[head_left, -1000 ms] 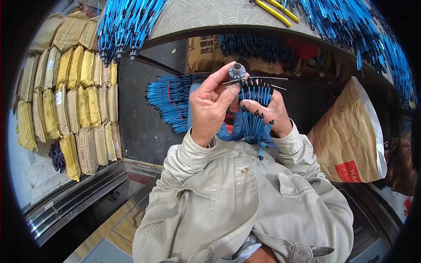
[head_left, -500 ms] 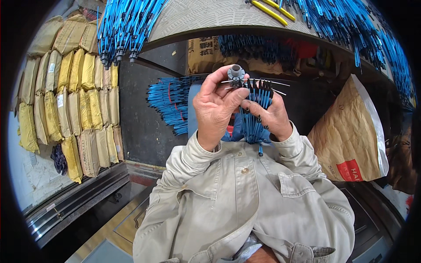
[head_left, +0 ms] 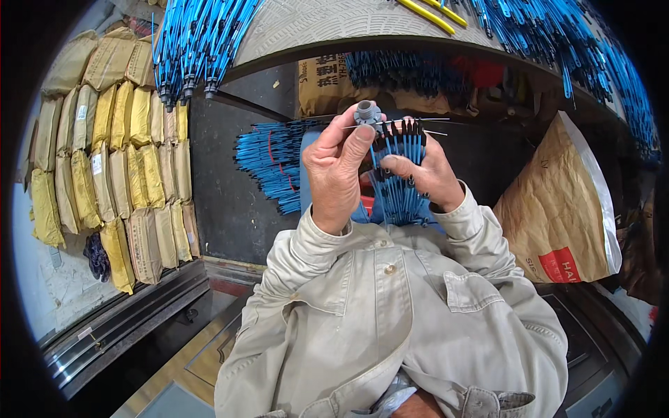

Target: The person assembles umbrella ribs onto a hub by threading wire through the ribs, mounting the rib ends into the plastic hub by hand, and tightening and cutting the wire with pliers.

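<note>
Head view. The person is standing close to a curved grey work surface (head_left: pixel 334 24) running across the far side. Bundles of blue ribs (head_left: pixel 191 42) are hanging over its far left edge, and more are lying along the far right. Yellow rods (head_left: pixel 425 12) are lying on top of it. Stacked tan and yellow sacks (head_left: pixel 111 153) are lining the left wall. A brown paper bag (head_left: pixel 557 202) is leaning at the right. A further heap of blue ribs (head_left: pixel 268 157) is lying on the dark shelf below the surface, just left of the hands.

The left hand (head_left: pixel 338 174) is being held up near the chest, thumb and fingers pressed together, pinching a small grey hub (head_left: pixel 367 111) at its top. The right hand (head_left: pixel 425 174) is curling around a fan of blue ribs (head_left: pixel 401 177) joined to that hub, fingers closed on the ribs from the right side. Thin bare wires appear to be sticking out sideways from the hub, though they are too fine to confirm.
</note>
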Tool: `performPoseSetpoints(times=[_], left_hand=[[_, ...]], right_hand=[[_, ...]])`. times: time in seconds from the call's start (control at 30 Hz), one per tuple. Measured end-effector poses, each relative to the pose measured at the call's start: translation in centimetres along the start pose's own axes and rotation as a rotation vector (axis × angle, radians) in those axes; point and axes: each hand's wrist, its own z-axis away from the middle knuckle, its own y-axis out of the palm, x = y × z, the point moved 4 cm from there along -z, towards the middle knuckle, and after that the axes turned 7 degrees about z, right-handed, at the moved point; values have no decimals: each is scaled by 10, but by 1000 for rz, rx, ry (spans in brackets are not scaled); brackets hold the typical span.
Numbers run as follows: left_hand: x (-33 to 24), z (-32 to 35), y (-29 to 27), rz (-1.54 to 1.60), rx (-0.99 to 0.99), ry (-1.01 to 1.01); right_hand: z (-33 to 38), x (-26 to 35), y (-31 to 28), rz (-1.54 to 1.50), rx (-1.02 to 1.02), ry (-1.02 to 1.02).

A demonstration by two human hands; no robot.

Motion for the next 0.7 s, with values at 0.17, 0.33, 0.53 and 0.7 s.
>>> performPoseSetpoints(times=[0.17, 0.33, 0.53, 0.7], left_hand=[[-3, -1, 1, 28, 46, 6], [-10, 1, 2, -133, 86, 128], [-12, 3, 4, -226, 78, 215], [-11, 3, 0, -198, 121, 166]], right_hand=[[-5, 7, 1, -139, -110, -166], [-12, 16, -3, 26, 44, -275], [-10, 11, -2, -79, -20, -162], [-9, 3, -3, -3, 0, -40]])
